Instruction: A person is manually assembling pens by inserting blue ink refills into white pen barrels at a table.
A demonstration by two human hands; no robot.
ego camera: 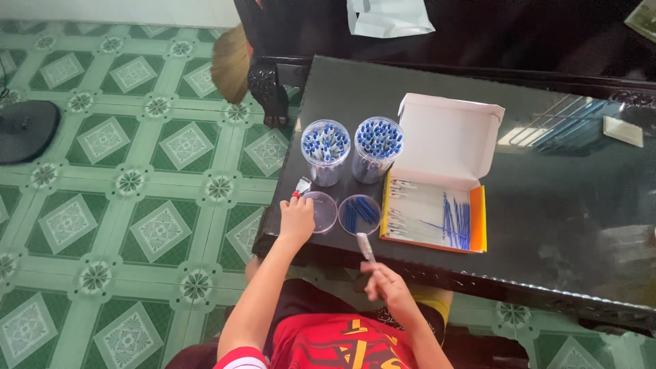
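Head view shows a seated person working at a dark glossy surface [547, 205] set on a green patterned tile floor [137, 205]. The right hand [386, 283] is closed around the lower end of a slim pale pen barrel [365, 247], which it holds upright just off the near edge of the surface. The left hand [297, 219] rests at the near left corner, fingers curled over a small white-and-red piece [301, 186], seemingly pinched, though the grip itself is partly hidden. Just right of that hand lie two round clear lids: one empty lid [320, 212], and one lid of blue parts [359, 214]. Behind them stand two clear jars of blue-capped pens [378, 148], side by side. An open cardboard box [444, 178] lies to the right, holding white barrels at its left and loose blue refills [454, 222] at its right.

Judgement on handling: the barrel is thin and smooth, so a firm fingertip hold near its end, kept steady and upright, would suit. Small parts are best drawn from the lids one at a time, with the left hand kept low so as not to knock the jars. The lids sit near the edge and could slide on the glossy top.
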